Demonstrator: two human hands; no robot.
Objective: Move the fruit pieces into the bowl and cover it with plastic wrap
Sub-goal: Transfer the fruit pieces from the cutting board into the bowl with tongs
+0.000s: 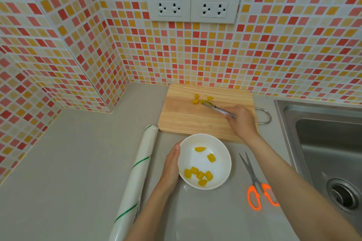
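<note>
Wall tiling (pixel 274 49) in a red, orange and cream mosaic filled the upper part of the view and wrapped a corner at the left; two white double socket plates (pixel 193 7) sat side by side on it. Below it ran one grey countertop (pixel 74 158), with one steel sink (pixel 323 143) and its drain at the right. One wooden cutting board (pixel 186 115) lay against the wall, a metal loop handle at its right edge. One roll of plastic wrap (pixel 137 178), white with green stripes, lay on the counter just left of the bowl. One white bowl (pixel 221 162) stood in front of the board, near its front edge, and held seven yellow fruit pieces in the bowl (pixel 199 175): five clustered at the near side, two apart at the far side. One pair of orange-handled scissors (pixel 254 184) lay closed to the right of the bowl. The left hand (pixel 172 164) cupped the bowl's left rim, fingers curved loosely against it. The right hand (pixel 241 121) was closed around the handle of one pair of metal tongs (pixel 215 108), whose tips reached the fruit pieces on the board (pixel 196 99); three showed clearly there, and whether the tips pinched another could not be told.
</note>
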